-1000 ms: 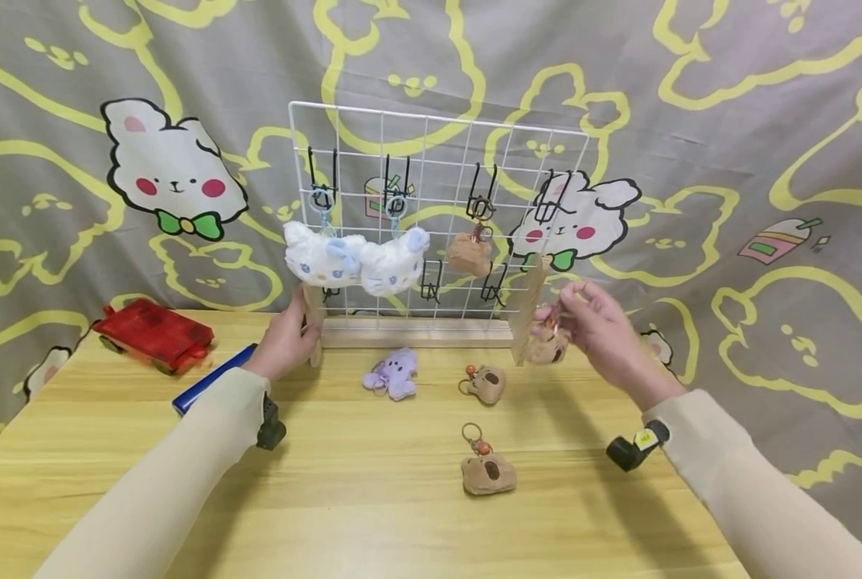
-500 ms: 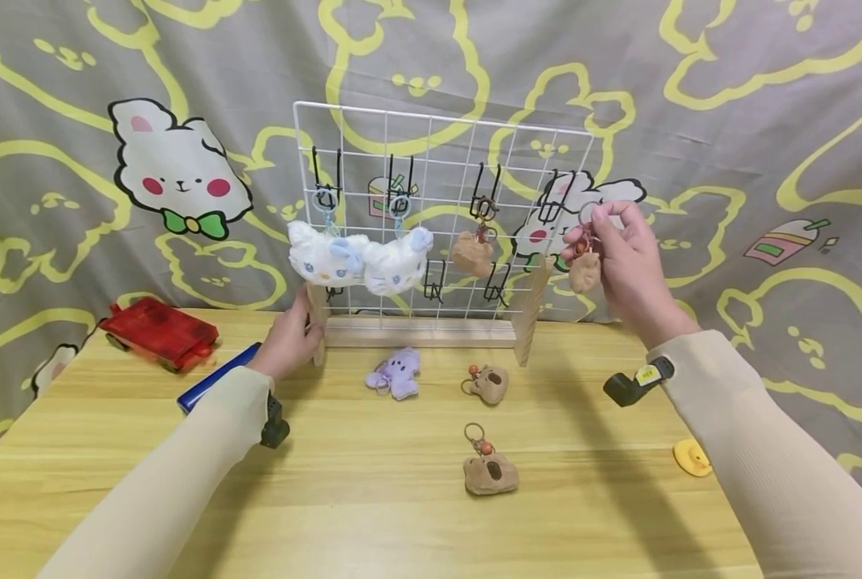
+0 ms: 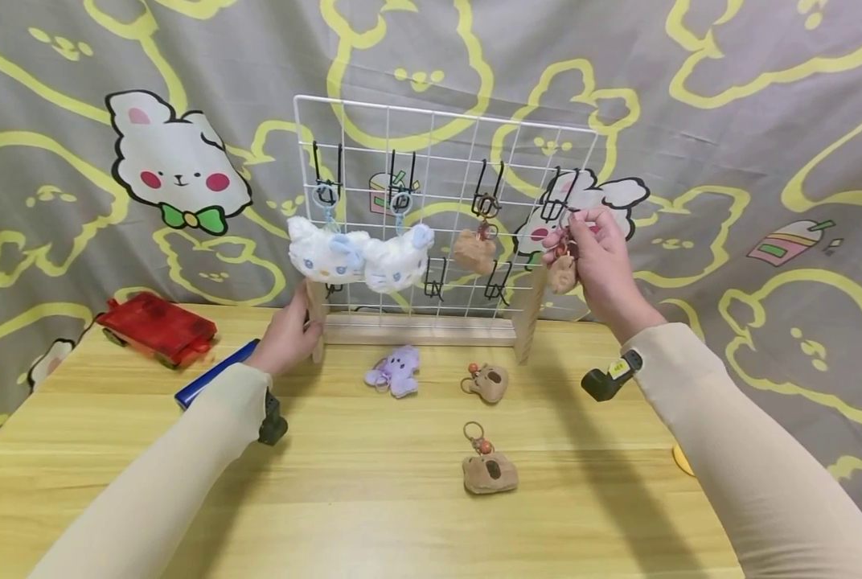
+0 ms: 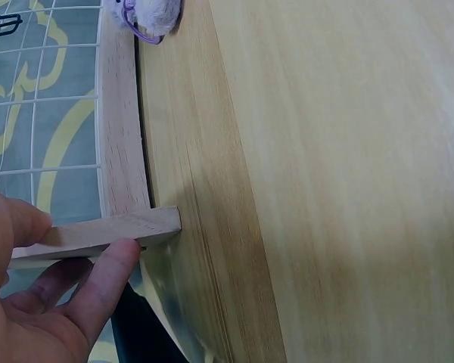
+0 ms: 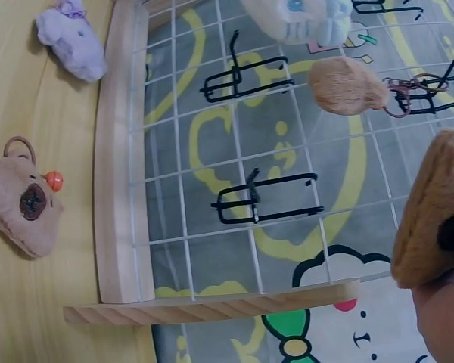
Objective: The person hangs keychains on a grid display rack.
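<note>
My left hand (image 3: 291,336) grips the wooden side foot (image 4: 98,231) of a white wire grid rack (image 3: 431,114), thumb on one face and fingers on the other. Up by the rack's top right hook (image 3: 556,205), my right hand (image 3: 599,256) pinches a brown plush keychain (image 3: 563,274) near its ring; the plush (image 5: 439,212) hangs below the fingers. Two white plush cat keychains (image 3: 396,261) and one brown plush keychain (image 3: 474,251) hang from other upper hooks. Whether the held ring touches the hook is hard to tell.
On the table before the rack lie a purple plush keychain (image 3: 395,372) and two brown plush keychains (image 3: 490,472). A red toy cart (image 3: 159,328) and a blue object (image 3: 214,376) are at left. A yellow thing (image 3: 683,460) is partly behind the right sleeve.
My right hand has lifted the brown plush keychain from beside the rack's right foot up to hook height, then shifted left toward the top right hook. The left hand keeps its grip.
</note>
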`<state>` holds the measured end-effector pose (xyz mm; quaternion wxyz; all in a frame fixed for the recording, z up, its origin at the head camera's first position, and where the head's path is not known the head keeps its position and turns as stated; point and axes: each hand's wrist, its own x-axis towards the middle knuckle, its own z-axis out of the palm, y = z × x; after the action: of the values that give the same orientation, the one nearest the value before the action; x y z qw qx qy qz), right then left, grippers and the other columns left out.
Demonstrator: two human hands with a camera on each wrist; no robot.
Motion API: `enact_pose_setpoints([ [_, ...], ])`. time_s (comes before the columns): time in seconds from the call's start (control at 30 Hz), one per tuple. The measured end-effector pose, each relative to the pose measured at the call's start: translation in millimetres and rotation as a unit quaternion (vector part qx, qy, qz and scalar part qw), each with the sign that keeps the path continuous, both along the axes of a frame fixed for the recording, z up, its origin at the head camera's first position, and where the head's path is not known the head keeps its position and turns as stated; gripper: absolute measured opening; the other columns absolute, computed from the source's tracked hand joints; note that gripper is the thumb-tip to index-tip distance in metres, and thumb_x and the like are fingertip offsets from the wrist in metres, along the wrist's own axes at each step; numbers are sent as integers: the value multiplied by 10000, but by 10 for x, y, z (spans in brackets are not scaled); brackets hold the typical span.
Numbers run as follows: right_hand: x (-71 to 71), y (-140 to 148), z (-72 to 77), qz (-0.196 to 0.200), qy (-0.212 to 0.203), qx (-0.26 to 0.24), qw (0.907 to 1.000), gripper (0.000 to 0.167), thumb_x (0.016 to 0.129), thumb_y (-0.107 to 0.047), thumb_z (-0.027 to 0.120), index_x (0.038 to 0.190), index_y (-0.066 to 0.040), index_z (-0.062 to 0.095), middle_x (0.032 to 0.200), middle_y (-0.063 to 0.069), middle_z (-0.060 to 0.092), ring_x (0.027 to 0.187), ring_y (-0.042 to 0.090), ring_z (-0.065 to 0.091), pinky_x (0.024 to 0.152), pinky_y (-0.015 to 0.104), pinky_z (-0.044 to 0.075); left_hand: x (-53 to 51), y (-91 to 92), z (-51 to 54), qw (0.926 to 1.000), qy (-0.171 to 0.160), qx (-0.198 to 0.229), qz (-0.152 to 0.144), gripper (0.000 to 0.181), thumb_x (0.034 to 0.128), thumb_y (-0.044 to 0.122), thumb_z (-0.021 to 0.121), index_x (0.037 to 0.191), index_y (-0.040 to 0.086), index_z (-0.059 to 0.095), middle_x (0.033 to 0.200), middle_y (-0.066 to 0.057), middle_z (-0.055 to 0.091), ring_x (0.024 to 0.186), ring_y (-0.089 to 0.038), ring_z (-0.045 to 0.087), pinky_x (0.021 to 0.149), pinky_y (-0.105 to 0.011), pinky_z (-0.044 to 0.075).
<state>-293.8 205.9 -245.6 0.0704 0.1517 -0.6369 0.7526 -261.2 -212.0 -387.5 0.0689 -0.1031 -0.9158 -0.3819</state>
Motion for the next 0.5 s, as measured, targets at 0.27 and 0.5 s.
enact_pose_setpoints([
  [0.27,13,60,-61,-137,-217,157,9995,164,1132,-296,434,1100,-152,504,831,-32,715,664,92,724,584,210,608,-20,7,0,10000,-44,-4,-8,786,1042,43,466,1668,13,-7,1582,-408,377,1426,-559,465,1132,-654,462],
  [0.5,49,149,-105,-173,-728,270,9968,223,1128,-380,437,1149,-180,533,881,-61,707,751,47,685,605,176,567,-15,-5,-12,9999,19,-87,54,788,1030,40,472,1666,4,8,1558,-417,403,1398,-567,489,1124,-661,465],
])
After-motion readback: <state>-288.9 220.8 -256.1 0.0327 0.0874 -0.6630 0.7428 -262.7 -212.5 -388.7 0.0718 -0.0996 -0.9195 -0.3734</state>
